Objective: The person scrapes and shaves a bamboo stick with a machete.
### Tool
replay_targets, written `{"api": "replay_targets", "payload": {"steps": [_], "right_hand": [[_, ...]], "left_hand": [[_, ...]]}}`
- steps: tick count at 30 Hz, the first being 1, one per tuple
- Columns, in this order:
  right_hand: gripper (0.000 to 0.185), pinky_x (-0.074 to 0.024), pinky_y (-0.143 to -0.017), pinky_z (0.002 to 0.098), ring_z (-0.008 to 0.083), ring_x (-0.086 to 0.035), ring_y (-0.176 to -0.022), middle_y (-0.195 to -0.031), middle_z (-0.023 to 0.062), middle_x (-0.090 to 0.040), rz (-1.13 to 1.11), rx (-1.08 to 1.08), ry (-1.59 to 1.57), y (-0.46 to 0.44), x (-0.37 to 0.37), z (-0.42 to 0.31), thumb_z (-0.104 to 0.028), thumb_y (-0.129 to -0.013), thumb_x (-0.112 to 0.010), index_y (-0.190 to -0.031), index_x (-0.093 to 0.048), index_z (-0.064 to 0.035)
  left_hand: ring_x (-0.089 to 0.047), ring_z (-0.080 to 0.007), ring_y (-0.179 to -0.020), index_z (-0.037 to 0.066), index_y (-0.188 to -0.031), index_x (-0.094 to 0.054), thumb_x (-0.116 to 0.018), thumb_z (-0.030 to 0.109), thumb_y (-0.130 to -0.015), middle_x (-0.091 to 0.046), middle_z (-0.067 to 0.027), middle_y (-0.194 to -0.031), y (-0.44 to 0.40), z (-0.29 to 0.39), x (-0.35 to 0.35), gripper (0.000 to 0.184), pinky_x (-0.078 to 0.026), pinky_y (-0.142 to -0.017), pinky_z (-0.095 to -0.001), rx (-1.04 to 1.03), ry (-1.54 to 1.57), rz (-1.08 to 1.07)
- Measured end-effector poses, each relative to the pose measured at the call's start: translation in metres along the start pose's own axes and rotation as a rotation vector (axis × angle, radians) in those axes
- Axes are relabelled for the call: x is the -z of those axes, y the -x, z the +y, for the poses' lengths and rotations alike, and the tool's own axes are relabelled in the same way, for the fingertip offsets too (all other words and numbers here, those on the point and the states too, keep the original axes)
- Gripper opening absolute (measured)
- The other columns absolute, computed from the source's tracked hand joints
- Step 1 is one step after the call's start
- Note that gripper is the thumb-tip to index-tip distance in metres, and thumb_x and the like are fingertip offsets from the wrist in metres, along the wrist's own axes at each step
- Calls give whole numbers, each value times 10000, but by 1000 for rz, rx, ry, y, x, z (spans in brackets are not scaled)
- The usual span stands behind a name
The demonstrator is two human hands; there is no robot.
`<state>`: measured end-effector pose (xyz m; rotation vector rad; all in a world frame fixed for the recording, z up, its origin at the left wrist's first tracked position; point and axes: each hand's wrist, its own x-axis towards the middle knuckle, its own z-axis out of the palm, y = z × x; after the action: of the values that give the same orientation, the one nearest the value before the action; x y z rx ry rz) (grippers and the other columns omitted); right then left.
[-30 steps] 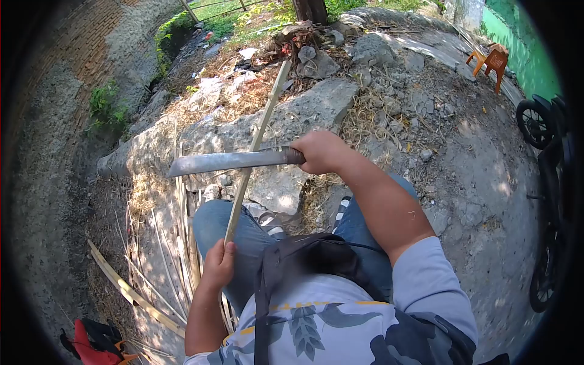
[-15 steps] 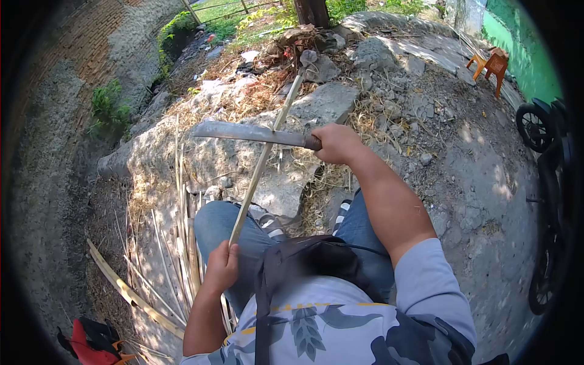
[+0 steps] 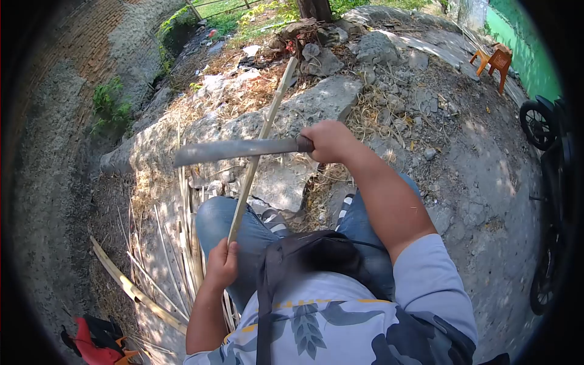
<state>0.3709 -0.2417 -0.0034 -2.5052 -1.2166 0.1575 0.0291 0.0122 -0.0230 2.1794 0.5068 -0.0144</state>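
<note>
My left hand [image 3: 222, 265] is closed around the lower end of a long, pale bamboo strip [image 3: 265, 129], which slants up and away to the right. In my right hand [image 3: 329, 142] is the handle of a machete [image 3: 234, 150]. Its broad grey blade points left and crosses in front of the strip around the middle; whether the edge bites into it I cannot tell. More bamboo strips [image 3: 193, 258] lie on the ground beside my left knee, with a wider split bamboo piece [image 3: 135, 293] farther left.
A concrete slab [image 3: 322, 100] and rubble with shavings lie ahead, near a tree trunk [image 3: 314, 8]. A brick wall [image 3: 91, 36] stands left. On the right are an orange chair [image 3: 499, 66] and a motorcycle [image 3: 547, 182]. A red and black object [image 3: 94, 340] sits at lower left.
The machete has moved lower along the bamboo strip and a little left, its tip dropping. My left hand keeps its hold in nearly the same place.
</note>
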Motion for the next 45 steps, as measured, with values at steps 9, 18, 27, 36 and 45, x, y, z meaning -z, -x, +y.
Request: {"api": "replay_targets", "payload": {"steps": [9,18,27,36,45], "right_hand": [[206,-581,-852,498,344,-734,-968,-990,109,-755,48,-219,-12,4,1,12,-243,-797,-747,-985,-722,-163],[174,-555,-765,485,352,-713,-811,-792,76,-717,-14,302,88,-2,-29,-37,-198,-700,-754,-866,-705,-182],[211,-574,-826,504,359,-728,-949,-957,103,-757,112,-249,-75,3,-1,39,-242,-796,-741,-998,-731,-181],[197,-575,-844,467,311,-742,-952,-924,76,-756,-95,163,171,-6,-15,-30,-228,-775,-753,-966,-724,-186],[187,-571,-824,496,360,-725,-937,-906,141,-737,149,-229,-192,2,-3,45,-234,-787,-739,-948,-710,-143]], "left_hand": [[-517,-138,-664,2,-986,-625,-540,317,-1109,-561,-41,-703,-12,-16,1,348,-442,-618,-352,84,84,-54],[-500,-107,-644,12,-970,-633,-538,314,-1110,-570,-17,-702,-9,-17,1,346,-422,-586,-331,71,34,-46],[-480,-95,-650,21,-983,-622,-545,300,-1109,-537,-7,-696,-13,-22,2,316,-405,-580,-314,109,156,-54],[-490,-119,-656,14,-966,-624,-534,292,-1113,-539,-32,-696,-14,-17,1,327,-421,-603,-338,82,64,-51],[-508,-137,-666,-1,-1006,-636,-521,301,-1120,-558,-49,-701,20,25,19,343,-431,-611,-345,117,7,-108]]}}
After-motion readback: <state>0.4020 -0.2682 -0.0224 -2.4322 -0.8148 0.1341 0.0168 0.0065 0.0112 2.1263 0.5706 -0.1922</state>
